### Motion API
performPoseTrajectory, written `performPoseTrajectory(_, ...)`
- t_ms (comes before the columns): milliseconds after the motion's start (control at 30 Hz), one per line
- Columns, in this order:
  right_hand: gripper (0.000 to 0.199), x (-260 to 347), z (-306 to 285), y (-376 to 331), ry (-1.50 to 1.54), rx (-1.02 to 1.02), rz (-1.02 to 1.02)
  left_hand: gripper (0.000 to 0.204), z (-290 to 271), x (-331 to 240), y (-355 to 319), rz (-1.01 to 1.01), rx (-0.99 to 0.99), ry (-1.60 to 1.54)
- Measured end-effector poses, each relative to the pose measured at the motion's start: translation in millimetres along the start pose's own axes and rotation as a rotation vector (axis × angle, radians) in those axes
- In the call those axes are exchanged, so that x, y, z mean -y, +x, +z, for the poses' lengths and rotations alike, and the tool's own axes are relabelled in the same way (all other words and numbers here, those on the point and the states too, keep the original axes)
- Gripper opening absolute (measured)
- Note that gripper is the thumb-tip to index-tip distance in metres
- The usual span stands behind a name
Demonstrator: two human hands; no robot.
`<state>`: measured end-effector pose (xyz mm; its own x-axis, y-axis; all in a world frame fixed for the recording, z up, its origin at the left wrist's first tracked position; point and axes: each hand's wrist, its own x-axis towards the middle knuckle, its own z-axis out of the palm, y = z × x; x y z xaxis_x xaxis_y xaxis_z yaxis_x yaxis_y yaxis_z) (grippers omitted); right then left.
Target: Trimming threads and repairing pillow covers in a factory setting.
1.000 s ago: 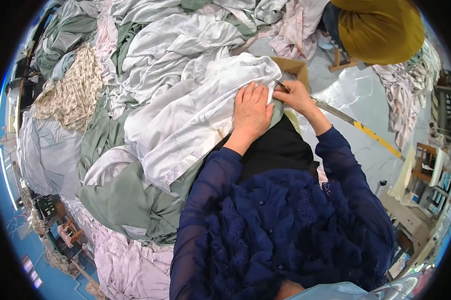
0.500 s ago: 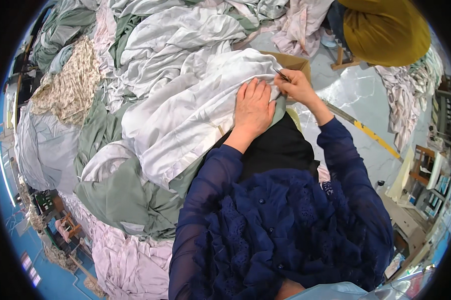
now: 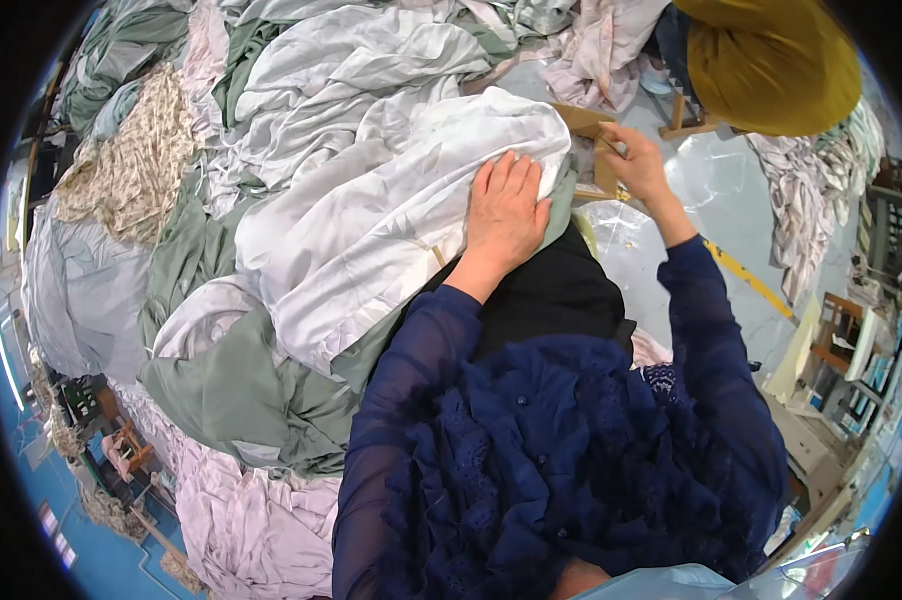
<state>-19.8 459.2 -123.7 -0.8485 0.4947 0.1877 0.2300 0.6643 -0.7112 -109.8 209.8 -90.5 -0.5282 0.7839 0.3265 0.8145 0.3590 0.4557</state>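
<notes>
Head cam, looking down over my dark blue sleeves: brown cardboard piece (image 3: 583, 122), flat & angular, sits at the far edge of the work surface just past the cloth, right beside my right hand (image 3: 639, 160). Yellow strip (image 3: 749, 280) runs diagonally across the pale grey floor to my right; no labels readable. White cloth (image 3: 391, 210) is the thing I'm working on: a big smooth sheet w/ soft folds, draped in front of me over sage-green fabric (image 3: 241, 390), its far rounded edge bunched up near the cardboard. My left hand (image 3: 506, 215) lies flat on that far end, palm down, fingers spread a bit & pressing the cloth. Right hand is up by the cardboard, fingers drawn together pinching something thin; can't tell exactly what. Heaps of pale grey & white fabric (image 3: 371, 60) fill the top, a floral-print piece (image 3: 131, 170) lies far left, lilac-white cloth (image 3: 241, 520) lower left. Another person in a mustard-yellow garment (image 3: 771, 60) is top right.
</notes>
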Motion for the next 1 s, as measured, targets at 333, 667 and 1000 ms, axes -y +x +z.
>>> performPoseTrajectory(333, 0.022, 77, 32, -4, -0.006, 0.331, -0.114, 0.049, 2, -2, 2, -0.018, 0.010, -0.014)
performPoseTrajectory(667, 0.013, 60, 31, -7, -0.092, 0.112, -0.148, 0.050, 0, -1, 1, -0.009, 0.012, -0.011)
performPoseTrajectory(1000, 0.024, 12, 2, -7, 0.104, -0.015, 0.077, 0.049, 0, 1, 2, -0.015, 0.016, -0.036)
